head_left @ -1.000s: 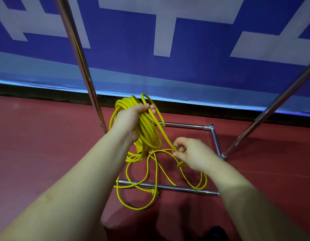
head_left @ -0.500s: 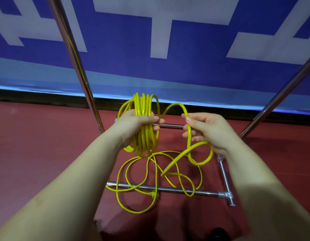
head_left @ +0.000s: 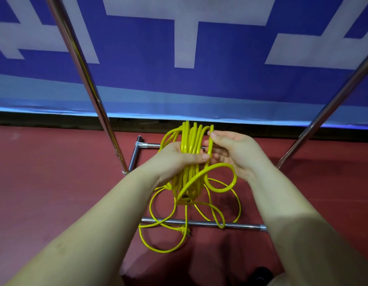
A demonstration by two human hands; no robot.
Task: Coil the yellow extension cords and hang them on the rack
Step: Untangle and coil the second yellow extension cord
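A blue banner [head_left: 137, 85] with white blocks is covering the rear wall (paler strip along its foot), meeting red flooring [head_left: 45, 172].

The light was soft and even. Poles [head_left: 90, 93] bent near the edges. A dark shadow lay at 6 o'clock.

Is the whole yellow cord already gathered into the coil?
No: loose loops and the plug lie on the floor below the coil.
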